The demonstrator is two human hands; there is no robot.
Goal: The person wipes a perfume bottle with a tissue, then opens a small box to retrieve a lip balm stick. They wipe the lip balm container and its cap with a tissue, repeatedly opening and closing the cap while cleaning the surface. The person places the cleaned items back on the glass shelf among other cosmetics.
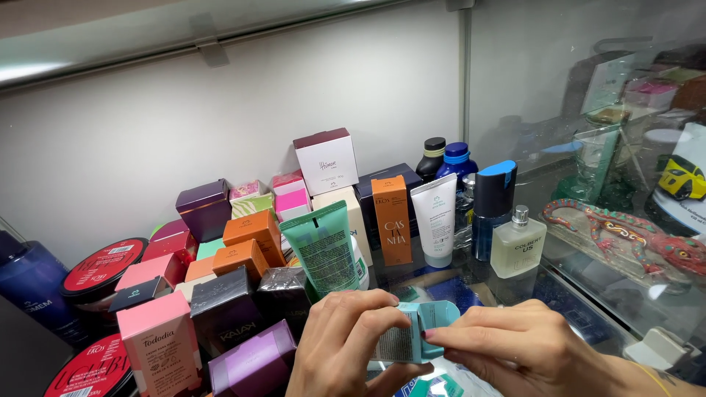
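Note:
Both my hands hold a small light-blue carton (415, 332) low in the middle of the head view, above a glass shelf. My left hand (346, 345) wraps its left side, fingers curled over the top and thumb beneath. My right hand (515, 345) pinches the carton's right end, where an open flap (440, 312) stands up. A printed white panel on the carton faces me. Just behind my hands stands a green tube (323, 250) and several dark, pink and purple boxes (220, 312).
The glass shelf (566, 294) carries many cosmetics: orange boxes (392, 219), a white tube (435, 219), a clear perfume bottle (518, 244), dark-blue bottles (491, 206), red-lidded round tins (103, 270). A colourful lizard figure (625, 231) and yellow toy car (682, 179) sit behind a glass pane at right.

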